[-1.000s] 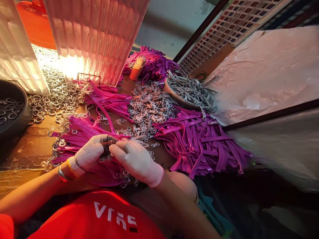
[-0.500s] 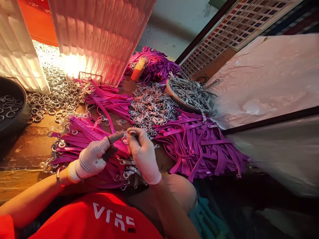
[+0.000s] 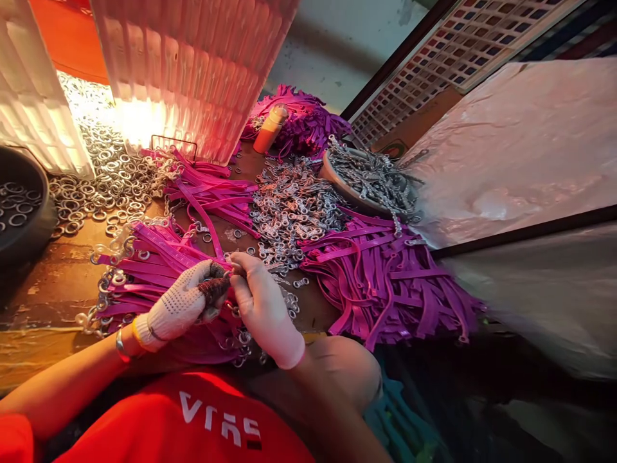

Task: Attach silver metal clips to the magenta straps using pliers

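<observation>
My left hand point(image 3: 186, 299) wears a dotted knit glove with dark, worn fingertips. Those fingers are closed and meet the fingertips of my right hand point(image 3: 267, 310), which is in a pale glove and pinched. What lies between the fingertips is too small and covered to make out. Beneath both hands spreads a pile of magenta straps point(image 3: 161, 247) with metal rings and links at their ends. Small metal links point(image 3: 294, 206) are heaped just beyond my right hand, and one loose link point(image 3: 301, 282) lies beside it.
More magenta straps point(image 3: 390, 280) lie at right, below a bowl point(image 3: 333, 180) of short chains. Loose rings point(image 3: 108, 177) and a black tub point(image 3: 45, 222) are at left. Corrugated panels point(image 3: 193, 71), a bottle point(image 3: 270, 128) and a plastic sheet point(image 3: 520, 141) stand around.
Both hands have drawn together, the right one moving left and slightly down. The ring seen at the right fingertips is now hidden, and my left index finger has curled in.
</observation>
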`<state>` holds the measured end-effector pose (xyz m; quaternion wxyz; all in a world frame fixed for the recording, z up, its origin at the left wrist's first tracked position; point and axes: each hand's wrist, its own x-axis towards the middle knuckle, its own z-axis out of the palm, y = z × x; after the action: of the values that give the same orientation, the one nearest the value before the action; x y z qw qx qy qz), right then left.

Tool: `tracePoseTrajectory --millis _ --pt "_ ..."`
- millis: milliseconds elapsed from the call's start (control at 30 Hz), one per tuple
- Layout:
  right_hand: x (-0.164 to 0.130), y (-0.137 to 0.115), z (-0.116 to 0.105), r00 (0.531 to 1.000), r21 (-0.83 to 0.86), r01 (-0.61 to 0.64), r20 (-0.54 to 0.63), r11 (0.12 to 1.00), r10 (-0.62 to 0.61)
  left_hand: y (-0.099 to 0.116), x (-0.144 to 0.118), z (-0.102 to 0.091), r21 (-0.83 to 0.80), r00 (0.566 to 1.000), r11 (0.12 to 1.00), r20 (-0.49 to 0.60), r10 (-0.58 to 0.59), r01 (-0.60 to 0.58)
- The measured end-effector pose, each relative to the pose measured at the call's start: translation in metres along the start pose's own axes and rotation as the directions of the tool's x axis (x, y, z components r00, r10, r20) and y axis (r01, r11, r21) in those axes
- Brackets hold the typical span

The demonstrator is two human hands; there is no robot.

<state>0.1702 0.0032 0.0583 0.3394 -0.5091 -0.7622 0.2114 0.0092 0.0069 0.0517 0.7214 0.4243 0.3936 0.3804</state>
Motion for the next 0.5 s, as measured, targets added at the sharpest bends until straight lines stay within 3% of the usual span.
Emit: tracePoseTrajectory --millis 267,500 --pt "0.001 0.004 0.001 0.994 -0.211 0.002 0.111 0.977 0.022 -0.007 0.003 -0.007 0.081 0.996 0.995 0.065 -0.056 0.051" --pt "0.004 0.003 -0.008 0.994 -0.309 0.037 0.107 0.950 -0.004 0.004 0.010 -0.009 -0.138 0.963 0.959 0.144 -0.227 0.247"
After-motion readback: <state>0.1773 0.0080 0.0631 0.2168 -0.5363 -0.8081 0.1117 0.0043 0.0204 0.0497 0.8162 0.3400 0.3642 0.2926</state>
